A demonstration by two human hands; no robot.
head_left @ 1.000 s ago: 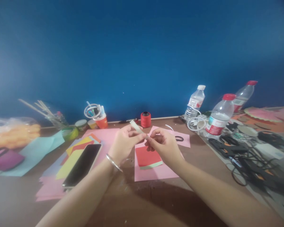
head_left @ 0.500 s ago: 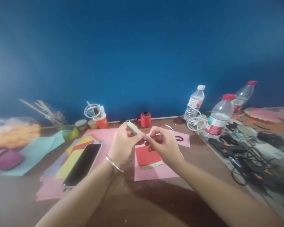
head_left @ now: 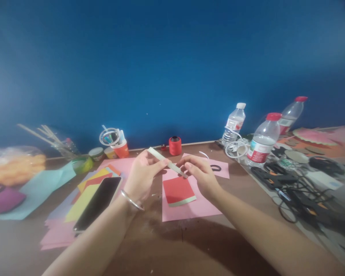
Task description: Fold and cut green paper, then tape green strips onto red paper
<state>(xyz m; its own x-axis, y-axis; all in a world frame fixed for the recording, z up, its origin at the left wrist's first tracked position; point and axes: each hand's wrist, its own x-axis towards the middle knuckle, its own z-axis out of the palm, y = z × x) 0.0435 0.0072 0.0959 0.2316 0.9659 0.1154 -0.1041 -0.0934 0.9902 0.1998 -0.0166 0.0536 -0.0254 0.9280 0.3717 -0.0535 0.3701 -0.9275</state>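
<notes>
Pale paper strip [head_left: 166,162] now shows longer between the hands than a second ago, the left hand [head_left: 142,176] pinching its far end and the right hand [head_left: 199,174] fingers closed on its near end, above the pink sheet [head_left: 195,207] on the table [head_left: 172,245], suggesting it is being drawn out.

A craft or hobby workspace is suggested, set up at a worn wooden table [head_left: 166,249] placed against a plain blue wall [head_left: 172,57]. Sheets of coloured paper [head_left: 83,191] are spread over the table, and a cup of pens [head_left: 120,147], a spool of red thread [head_left: 175,145], thin wooden sticks [head_left: 43,134] and small jars are lined up along the wall. Scissors and cables [head_left: 293,191] are heaped at the right beside water bottles [head_left: 261,143] and cut paper shapes [head_left: 313,136]
</notes>
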